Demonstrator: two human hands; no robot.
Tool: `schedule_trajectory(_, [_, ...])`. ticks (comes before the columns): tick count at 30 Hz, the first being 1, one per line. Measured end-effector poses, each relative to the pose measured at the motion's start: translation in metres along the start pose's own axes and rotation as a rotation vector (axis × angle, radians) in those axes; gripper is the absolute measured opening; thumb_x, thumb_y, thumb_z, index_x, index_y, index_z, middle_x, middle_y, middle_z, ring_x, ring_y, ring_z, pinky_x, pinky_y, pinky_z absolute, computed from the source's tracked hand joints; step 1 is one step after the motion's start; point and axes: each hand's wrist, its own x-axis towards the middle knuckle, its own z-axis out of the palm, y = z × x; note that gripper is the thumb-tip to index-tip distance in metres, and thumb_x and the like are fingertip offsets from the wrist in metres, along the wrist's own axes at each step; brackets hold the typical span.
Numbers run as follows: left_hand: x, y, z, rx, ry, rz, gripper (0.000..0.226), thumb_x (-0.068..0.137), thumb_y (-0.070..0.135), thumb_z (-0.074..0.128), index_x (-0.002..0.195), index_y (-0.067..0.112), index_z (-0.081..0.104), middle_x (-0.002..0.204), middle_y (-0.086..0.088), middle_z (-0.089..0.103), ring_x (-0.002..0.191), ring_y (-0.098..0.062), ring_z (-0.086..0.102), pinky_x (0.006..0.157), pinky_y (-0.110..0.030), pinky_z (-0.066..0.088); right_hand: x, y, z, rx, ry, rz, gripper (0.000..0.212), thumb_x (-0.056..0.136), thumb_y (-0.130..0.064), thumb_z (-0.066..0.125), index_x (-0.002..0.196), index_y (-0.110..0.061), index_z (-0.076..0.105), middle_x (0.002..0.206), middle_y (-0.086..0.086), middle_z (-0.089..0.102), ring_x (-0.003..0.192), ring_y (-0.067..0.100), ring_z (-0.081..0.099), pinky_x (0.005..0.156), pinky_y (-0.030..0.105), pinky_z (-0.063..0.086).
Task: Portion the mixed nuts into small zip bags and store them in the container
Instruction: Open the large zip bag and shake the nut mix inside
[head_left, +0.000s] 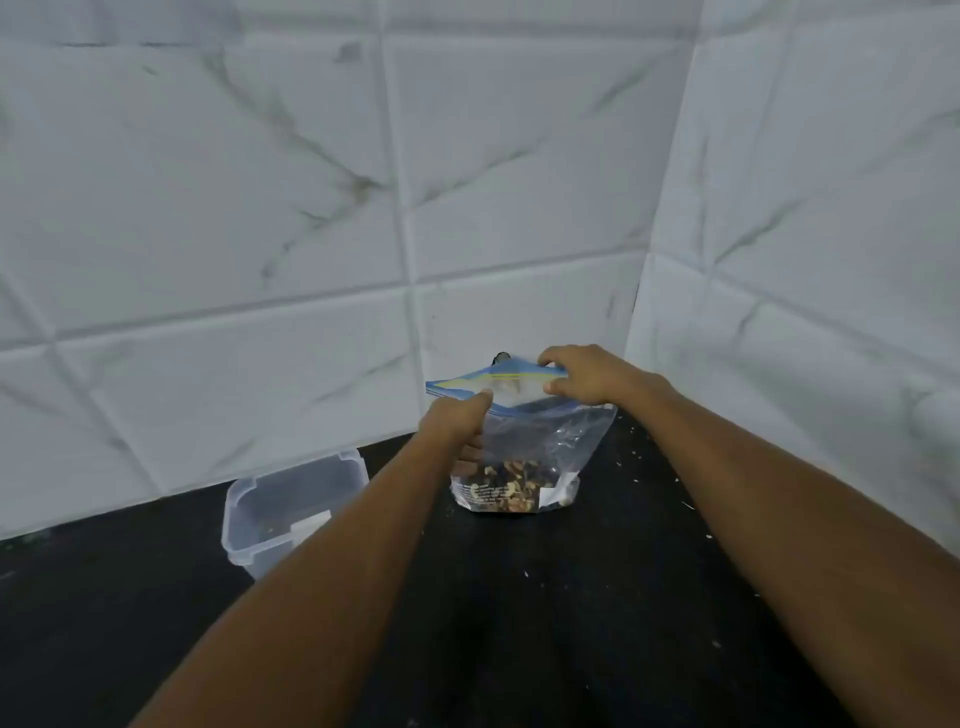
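A clear plastic container (293, 512) is sitting open at lower left on a dark counter (519, 597). Just right of it, the left hand (457, 421) is reaching forward, fingers pinching the near rim of a zip bag (524, 441) standing at centre. Nuts (511, 483) are lying in its bottom. The right hand (587, 376) is curling over the far rim, gripping the blue strip.

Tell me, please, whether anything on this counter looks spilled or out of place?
Yes: pale crumbs lie scattered over the dark counter, mostly right of the zip bag that both hands pinch at its top. The clear container stands upright at the left, and the nuts sit inside the bag.
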Motion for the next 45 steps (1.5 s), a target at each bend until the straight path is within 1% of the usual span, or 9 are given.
schedule_trajectory(4, [0.008,-0.001,0.018,-0.128,0.001,-0.047,0.060,0.093,0.054,0.054,0.122,0.001,0.057,0.107,-0.018,0.067,0.087,-0.029,0.066,0.070,-0.038,0.054,0.005,0.008,0.011,0.000,0.010,0.015,0.042,0.096,-0.025,0.054,0.137,-0.018,0.048,0.134,0.013,0.055,0.113,0.031,0.055,0.095,0.038,0.045])
schedule_trajectory(10, [0.013,0.001,0.034,-0.249,0.032,-0.081,0.027,0.093,0.025,0.050,0.094,0.000,0.061,0.086,-0.016,0.065,0.075,-0.028,0.063,0.083,-0.042,0.057,0.013,0.019,0.016,0.000,0.062,0.043,0.031,0.097,-0.025,0.051,0.127,-0.018,0.058,0.117,0.014,0.063,0.096,0.030,0.059,0.086,0.040,0.050])
schedule_trajectory(14, [0.013,0.002,0.036,-0.271,0.053,-0.088,0.017,0.091,0.011,0.045,0.081,0.002,0.056,0.073,-0.014,0.059,0.059,-0.022,0.055,0.067,-0.035,0.053,0.012,0.019,0.018,-0.009,0.092,0.062,0.023,0.096,-0.026,0.053,0.110,-0.014,0.067,0.092,0.010,0.063,0.081,0.026,0.058,0.076,0.036,0.049])
schedule_trajectory(20, [-0.007,0.034,0.001,-0.193,0.079,0.029,0.018,0.088,0.014,0.046,0.076,0.005,0.055,0.071,-0.010,0.062,0.058,-0.020,0.055,0.059,-0.026,0.046,0.008,-0.005,-0.010,0.076,0.138,0.084,0.013,0.088,-0.020,0.060,0.089,-0.012,0.071,0.087,0.009,0.073,0.082,0.026,0.067,0.081,0.040,0.056])
schedule_trajectory(25, [-0.052,0.054,-0.051,-0.071,0.123,0.130,0.015,0.086,0.011,0.047,0.076,0.005,0.056,0.075,-0.010,0.065,0.067,-0.021,0.062,0.069,-0.030,0.051,-0.018,-0.045,-0.047,0.199,0.160,0.069,0.018,0.085,-0.010,0.061,0.096,-0.001,0.073,0.095,0.015,0.073,0.085,0.030,0.067,0.055,0.022,0.043])
schedule_trajectory(29, [-0.085,0.044,-0.087,0.078,0.168,0.196,0.014,0.088,0.013,0.049,0.080,0.005,0.059,0.078,-0.009,0.068,0.071,-0.021,0.066,0.076,-0.031,0.054,-0.061,-0.084,-0.050,0.393,0.132,0.050,0.019,0.085,0.004,0.050,0.095,0.002,0.066,0.084,0.021,0.065,0.056,0.026,0.059,0.034,0.022,0.045])
schedule_trajectory(37, [-0.135,-0.022,-0.128,0.100,0.317,0.299,0.016,0.088,0.013,0.055,0.079,0.007,0.067,0.074,-0.008,0.070,0.070,-0.018,0.070,0.071,-0.031,0.057,-0.126,-0.124,0.009,0.598,0.274,0.027,0.017,0.082,-0.003,0.055,0.072,-0.016,0.058,0.073,0.005,0.059,0.054,0.019,0.060,0.034,0.019,0.042])
schedule_trajectory(41, [-0.151,-0.082,-0.137,0.144,0.298,0.221,0.022,0.089,0.012,0.057,0.070,0.007,0.068,0.070,-0.007,0.070,0.065,-0.016,0.068,0.068,-0.029,0.055,-0.156,-0.132,0.066,0.718,0.061,0.061,0.006,0.083,-0.007,0.058,0.083,-0.012,0.054,0.080,0.014,0.068,0.058,0.028,0.070,0.042,0.029,0.052])
schedule_trajectory(45, [-0.154,-0.125,-0.145,0.151,0.293,0.134,0.021,0.085,0.008,0.057,0.076,-0.009,0.067,0.070,-0.014,0.066,0.057,-0.017,0.062,0.061,-0.027,0.053,-0.173,-0.143,0.089,0.564,-0.200,0.071,0.017,0.091,-0.014,0.057,0.106,-0.014,0.049,0.082,0.009,0.065,0.057,0.020,0.070,0.048,0.030,0.057])
